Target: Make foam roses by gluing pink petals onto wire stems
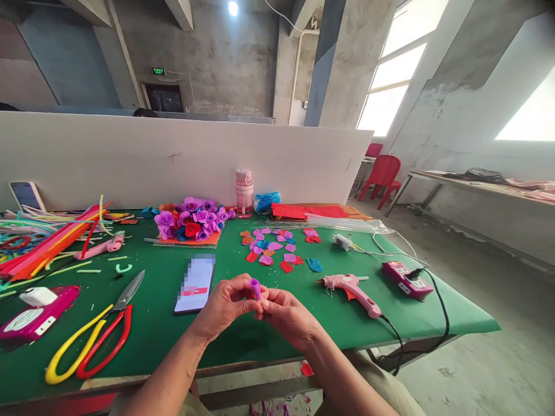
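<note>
Between my two hands, just above the table's front edge, is a small rolled purple paper piece point(255, 287). My left hand point(229, 301) pinches it from the left with thumb and forefinger. From the right, my right hand point(284, 312) closes its fingertips on its lower end. Loose purple, red, orange and blue paper petals point(266, 260) lie scattered beyond the hands. A pink hot glue gun point(351, 289) rests to the right, its nozzle toward the left. Left of my hands lies a phone point(196, 286) with a lit screen.
Large scissors point(125, 300) with yellow and red handles lie at left. Finished paper roses point(193, 219) are heaped at the back, near a pink bottle point(244, 193). Power strips point(407, 280) sit at both sides, with cables over the right edge. Colored strips point(56, 242) pile up far left.
</note>
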The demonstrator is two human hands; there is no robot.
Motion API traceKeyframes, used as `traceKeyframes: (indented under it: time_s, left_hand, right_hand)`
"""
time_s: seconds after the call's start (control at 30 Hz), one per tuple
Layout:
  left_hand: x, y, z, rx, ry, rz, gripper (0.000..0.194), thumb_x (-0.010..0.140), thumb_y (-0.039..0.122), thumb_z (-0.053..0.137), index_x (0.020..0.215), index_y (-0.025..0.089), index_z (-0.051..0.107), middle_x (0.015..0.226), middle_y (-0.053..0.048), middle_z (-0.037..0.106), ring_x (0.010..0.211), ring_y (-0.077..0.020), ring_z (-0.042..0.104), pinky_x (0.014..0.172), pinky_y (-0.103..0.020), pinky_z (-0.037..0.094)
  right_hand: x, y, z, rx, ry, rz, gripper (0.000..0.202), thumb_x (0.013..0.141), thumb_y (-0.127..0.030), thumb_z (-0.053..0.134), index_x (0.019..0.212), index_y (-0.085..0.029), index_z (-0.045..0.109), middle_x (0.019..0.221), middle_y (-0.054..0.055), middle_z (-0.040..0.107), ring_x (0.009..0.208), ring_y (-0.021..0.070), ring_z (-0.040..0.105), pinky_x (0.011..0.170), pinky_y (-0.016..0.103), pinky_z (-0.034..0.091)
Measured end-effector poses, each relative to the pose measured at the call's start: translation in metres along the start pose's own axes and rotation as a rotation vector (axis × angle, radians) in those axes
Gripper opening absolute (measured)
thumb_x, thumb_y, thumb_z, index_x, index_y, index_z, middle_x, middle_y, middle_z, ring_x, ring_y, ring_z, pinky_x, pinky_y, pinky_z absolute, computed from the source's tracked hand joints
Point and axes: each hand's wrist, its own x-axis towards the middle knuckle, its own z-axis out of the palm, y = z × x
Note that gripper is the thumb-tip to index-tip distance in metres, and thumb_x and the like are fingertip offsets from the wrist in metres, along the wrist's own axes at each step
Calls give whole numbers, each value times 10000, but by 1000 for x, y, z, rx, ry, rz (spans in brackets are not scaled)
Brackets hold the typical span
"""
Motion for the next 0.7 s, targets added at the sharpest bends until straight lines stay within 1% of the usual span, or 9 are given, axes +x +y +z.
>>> traceKeyframes:
  time_s: [0.1, 0.23, 0.3, 0.4, 0.47, 0.57, 0.6, 0.7]
  left_hand:
    - [2, -2, 3, 43, 18, 18, 116, 705, 273, 692, 674, 170, 650, 751, 6, 478, 664, -139, 550, 646, -286, 487]
    - [5, -7, 8, 93, 101, 40, 127, 723, 268, 678, 654, 166, 647, 743, -4, 496, 688, -128, 508, 643, -244, 447]
    - [7, -8, 10, 47, 184, 50, 134, 725, 278, 677, 671, 161, 641, 739, -11, 526, 676, -120, 483, 633, -232, 424]
    - [10, -10, 11, -53, 291, 23, 153, 731, 304, 673, 718, 156, 634, 736, -18, 580, 616, -99, 452, 597, -223, 395]
    - [12, -13, 10, -91, 296, -24, 163, 739, 311, 667, 726, 154, 625, 723, -18, 605, 572, -84, 440, 564, -216, 373]
    - [14, -18, 10, -104, 281, -87, 167, 731, 301, 678, 719, 145, 620, 704, -20, 621, 537, -74, 435, 535, -213, 356]
    - [14, -19, 11, -102, 285, -94, 166, 724, 295, 686, 721, 142, 623, 714, -24, 628, 552, -79, 453, 554, -218, 370]
    - [14, -23, 15, -121, 278, -88, 147, 722, 278, 691, 742, 151, 621, 753, -31, 647, 676, -116, 535, 687, -248, 421]
  right_hand:
    - [-3, -2, -2, -5, 7, -15, 202, 694, -306, 741, 737, -130, 651, 681, 6, 591, 630, 88, 518, 669, 228, 374]
    - [-7, -3, -5, -75, 59, -66, 225, 710, -354, 716, 775, -143, 672, 705, 14, 614, 658, 101, 536, 716, 255, 394]
    - [-9, -4, -6, -198, 117, -111, 253, 727, -381, 691, 856, -163, 686, 783, 30, 643, 732, 130, 563, 763, 282, 406]
    - [-14, -8, -8, -461, 260, -223, 277, 737, -370, 670, 962, -207, 675, 891, 38, 659, 829, 173, 582, 785, 305, 425]
    - [-17, -10, -9, -633, 335, -306, 225, 756, -334, 648, 948, -220, 674, 892, 35, 662, 828, 180, 587, 777, 306, 435]
    - [-23, -11, -9, -785, 354, -356, 153, 793, -297, 598, 896, -224, 685, 852, 31, 669, 797, 176, 587, 749, 298, 436]
    - [-25, -12, -9, -805, 347, -354, 151, 802, -296, 585, 884, -225, 690, 837, 28, 671, 783, 173, 586, 732, 293, 434]
    - [-31, -18, -8, -837, 328, -320, 165, 817, -302, 563, 863, -222, 700, 800, 21, 674, 743, 167, 581, 691, 281, 427]
